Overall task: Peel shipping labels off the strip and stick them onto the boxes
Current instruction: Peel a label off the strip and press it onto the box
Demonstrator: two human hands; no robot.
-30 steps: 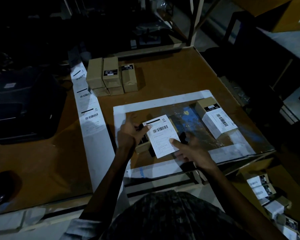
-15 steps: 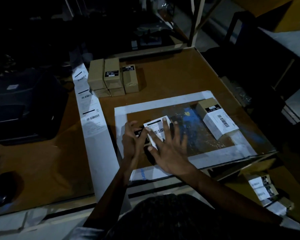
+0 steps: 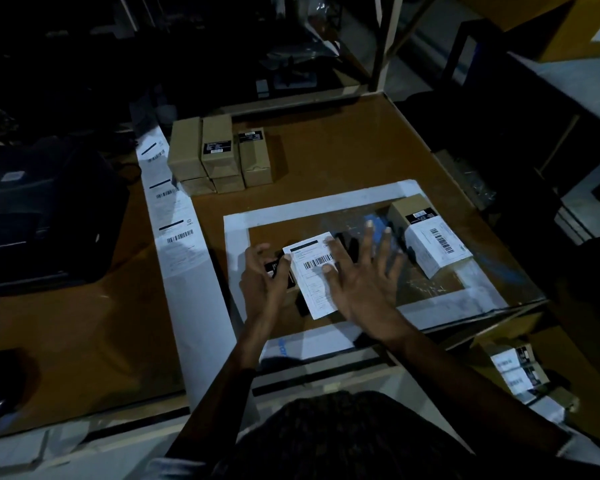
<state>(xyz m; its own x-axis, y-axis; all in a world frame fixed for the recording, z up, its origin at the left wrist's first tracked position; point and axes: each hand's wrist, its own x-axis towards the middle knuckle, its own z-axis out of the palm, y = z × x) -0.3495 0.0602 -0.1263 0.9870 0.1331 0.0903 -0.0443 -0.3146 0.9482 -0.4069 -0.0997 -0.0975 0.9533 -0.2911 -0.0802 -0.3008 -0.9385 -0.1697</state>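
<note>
Going from my left, the label strip [image 3: 177, 237] lay as a long pale ribbon of glossy backing paper along the table [image 3: 326, 157], three printed labels on it, none peeled. At about eleven o'clock from my hands sat the stack of plain boxes [image 3: 219, 157], matte brown card, square-edged, waiting.

My left hand [image 3: 264, 271] had kept its place, fingers curled around the small dark-sided box [image 3: 278, 271] at its nine o'clock side, holding it steady. The label [image 3: 314, 271], thin white paper with a barcode, now lay down over the box top, its near end hanging past the edge; half a second earlier my right palm covered most of it. My right hand [image 3: 364, 278] had slid toward three o'clock, flat, fingers spread wide and gripping nothing, the thumb resting on the label. I took that as the smoothing stroke nearly finished, with the overhang to fold down next.

At two o'clock stood the labelled box [image 3: 430, 244], its sticker wrapped over one corner. The taped white frame [image 3: 312, 206] bordered a scuffed, shiny work patch.
</note>
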